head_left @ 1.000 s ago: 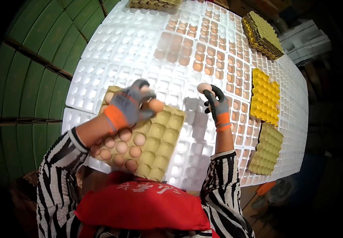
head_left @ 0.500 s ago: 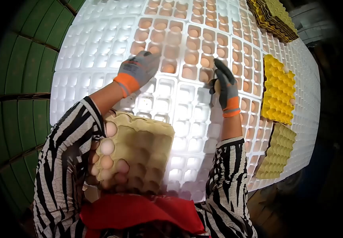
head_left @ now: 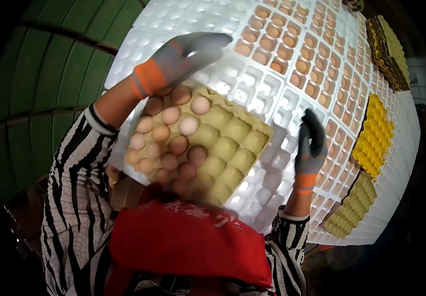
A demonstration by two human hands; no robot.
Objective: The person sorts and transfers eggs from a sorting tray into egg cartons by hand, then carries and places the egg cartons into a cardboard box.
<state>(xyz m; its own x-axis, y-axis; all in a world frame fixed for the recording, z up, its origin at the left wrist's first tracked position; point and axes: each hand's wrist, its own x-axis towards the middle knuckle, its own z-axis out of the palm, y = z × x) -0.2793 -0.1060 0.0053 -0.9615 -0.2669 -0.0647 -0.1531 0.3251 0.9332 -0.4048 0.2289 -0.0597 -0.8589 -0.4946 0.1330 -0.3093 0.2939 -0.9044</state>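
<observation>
Two hands (head_left: 188,58), one cardboard tray (head_left: 242,159) of eggs (head_left: 189,125)

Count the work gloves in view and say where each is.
2: the left glove, near the half-filled egg tray's far left corner; the right glove, over the white trays.

A: What did your surface look like?
B: White pocketed panels (head_left: 159,22), set edge to edge under your work. Eggs (head_left: 273,32) sat in many pockets.
A: On top?
B: Part-filled beige tray (head_left: 235,128) nearest you. To its right: yellow tray (head_left: 373,133), smaller-looking beige tray (head_left: 353,204) beside it, tray stack (head_left: 388,52) farther off.
</observation>
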